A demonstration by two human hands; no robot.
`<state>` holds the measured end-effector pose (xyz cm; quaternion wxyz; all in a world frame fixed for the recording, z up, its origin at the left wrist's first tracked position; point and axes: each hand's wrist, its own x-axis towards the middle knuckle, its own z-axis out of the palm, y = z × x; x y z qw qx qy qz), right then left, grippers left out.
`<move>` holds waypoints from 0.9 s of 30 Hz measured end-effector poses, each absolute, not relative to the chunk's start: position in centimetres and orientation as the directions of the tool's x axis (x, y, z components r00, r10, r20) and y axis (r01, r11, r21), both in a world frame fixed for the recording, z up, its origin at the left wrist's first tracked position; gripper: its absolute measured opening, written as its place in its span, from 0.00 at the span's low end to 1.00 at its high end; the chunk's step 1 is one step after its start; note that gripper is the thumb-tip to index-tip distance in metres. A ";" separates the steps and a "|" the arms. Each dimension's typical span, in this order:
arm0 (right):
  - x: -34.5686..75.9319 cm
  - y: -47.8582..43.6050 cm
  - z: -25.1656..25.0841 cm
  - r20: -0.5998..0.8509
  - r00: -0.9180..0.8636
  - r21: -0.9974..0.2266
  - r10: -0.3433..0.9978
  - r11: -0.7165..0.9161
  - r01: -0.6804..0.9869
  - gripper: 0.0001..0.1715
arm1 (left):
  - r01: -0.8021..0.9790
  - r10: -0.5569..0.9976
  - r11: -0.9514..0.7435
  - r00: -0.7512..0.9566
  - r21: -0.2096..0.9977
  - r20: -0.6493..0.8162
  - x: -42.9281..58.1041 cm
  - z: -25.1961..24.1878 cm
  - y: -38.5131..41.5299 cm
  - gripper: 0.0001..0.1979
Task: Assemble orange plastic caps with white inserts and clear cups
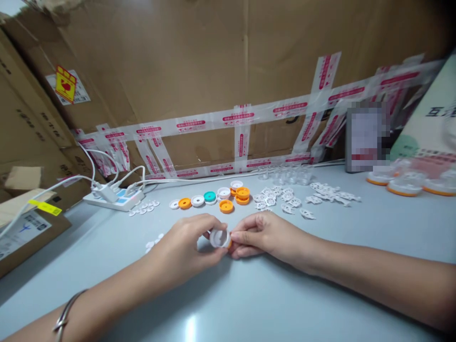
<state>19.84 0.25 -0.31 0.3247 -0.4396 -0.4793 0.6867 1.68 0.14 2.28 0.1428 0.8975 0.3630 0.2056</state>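
Note:
Between both hands, just above the table, is a small round white-and-orange plastic case (220, 238), tilted so its hollow side faces me. My left hand (194, 237) grips its rim between thumb and fingers. At the case's right edge, the thumb and fingertips of my right hand (254, 235) pinch the orange part. Beyond the hands stand orange round caps (226, 206), a teal cap (210, 197) and white caps (197, 201). Right of them lie white openwork plastic pieces (294, 203). Small white discs (153, 243) lie partly hidden behind my left forearm.
A white power strip (114, 200) with plugs and cables sits at the left, beside a cardboard box (35, 228). Clear plastic cups (288, 175) line the back, before a large taped carton (185, 71). Orange-based clear domes (404, 183) and a blurred-out device (363, 137) stand right.

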 end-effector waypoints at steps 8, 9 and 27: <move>27.1 3.3 5.3 0.072 -0.261 -0.693 0.963 0.237 0.681 0.13 | 0.595 0.684 -0.711 0.710 0.376 0.168 1.0 1.7 0.0 0.08; 28.7 3.5 5.7 0.108 -0.246 -0.592 0.963 0.261 0.762 0.16 | 0.593 0.676 -0.721 0.716 0.359 0.175 1.0 1.5 0.0 0.09; 32.8 2.4 3.4 0.140 -0.178 -0.446 0.974 0.223 0.867 0.17 | 0.562 0.600 -0.798 0.709 0.217 0.371 1.4 1.5 -0.8 0.21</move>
